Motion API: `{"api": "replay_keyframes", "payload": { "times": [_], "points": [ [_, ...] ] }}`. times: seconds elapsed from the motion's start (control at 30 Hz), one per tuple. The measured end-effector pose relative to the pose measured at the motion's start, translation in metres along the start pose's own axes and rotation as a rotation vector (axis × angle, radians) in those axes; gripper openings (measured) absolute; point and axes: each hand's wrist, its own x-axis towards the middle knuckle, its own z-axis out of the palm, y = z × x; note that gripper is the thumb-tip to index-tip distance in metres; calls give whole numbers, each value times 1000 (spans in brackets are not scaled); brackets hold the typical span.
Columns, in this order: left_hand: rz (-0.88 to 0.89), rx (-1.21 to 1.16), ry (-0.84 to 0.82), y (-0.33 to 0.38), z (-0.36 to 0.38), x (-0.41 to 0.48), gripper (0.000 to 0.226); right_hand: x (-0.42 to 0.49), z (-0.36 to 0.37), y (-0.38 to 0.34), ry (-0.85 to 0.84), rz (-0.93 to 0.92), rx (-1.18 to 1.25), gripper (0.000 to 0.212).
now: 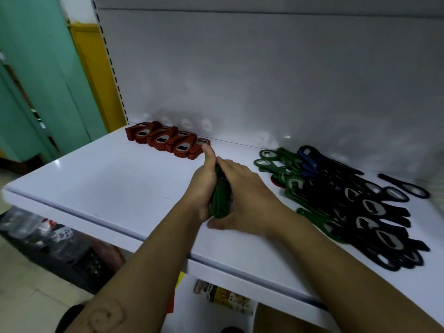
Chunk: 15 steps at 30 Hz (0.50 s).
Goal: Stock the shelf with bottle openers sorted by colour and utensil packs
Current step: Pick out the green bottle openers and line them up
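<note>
Left hand (pixel 203 188) and right hand (pixel 245 200) grip a green bottle-opener stack (pixel 219 203) on the white shelf (pixel 108 183). Red openers (pixel 165 140) line the far left; a mixed dark pile (pixel 360 207) sprawls right.

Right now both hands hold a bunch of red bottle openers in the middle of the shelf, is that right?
No. The head view shows the bunch held by the left hand and right hand is green, not red, in the middle of the shelf.

Bare shelf (pixel 96 179) left; opener pile (pixel 360 207) crowds right.
</note>
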Motion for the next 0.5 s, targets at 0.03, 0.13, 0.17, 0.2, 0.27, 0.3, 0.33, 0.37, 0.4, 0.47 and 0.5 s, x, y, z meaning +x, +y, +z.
{"api": "replay_keyframes", "payload": {
  "times": [0.03, 0.13, 0.17, 0.2, 0.27, 0.3, 0.33, 0.37, 0.4, 0.47, 0.5],
  "points": [
    [-9, 11, 2, 0, 1, 0, 78, 0, 0, 0, 23, -12, -23, 110],
    [-26, 22, -9, 2, 3, -3, 84, -1, -3, 1, 61, -25, -75, 96],
    [-27, 21, -19, 3, 3, -3, 86, 0, -3, 0, 62, -20, -83, 95],
    [-27, 12, -32, 3, 4, -3, 87, 0, -3, 0, 60, -15, -83, 93],
    [-33, -16, -64, 5, 5, -6, 88, 3, -2, -1, 69, -12, -94, 90],
    [-38, -27, -82, 4, 5, -5, 87, 4, -2, -1, 85, -13, -106, 89],
    [-41, -41, -101, 4, 5, -6, 84, 5, -3, 0, 104, -12, -114, 89],
    [-33, -45, -112, 3, 5, -6, 81, 6, -4, 2, 124, -10, -121, 91],
    [-17, -39, -128, 3, 5, -7, 78, 6, -4, 3, 146, -8, -129, 92],
    [27, 7, -161, 1, 5, -8, 76, 5, -6, 3, 181, -8, -142, 93],
    [48, 35, -158, 1, 6, -7, 77, 5, -6, 3, 178, -6, -137, 96]
  ]
}}
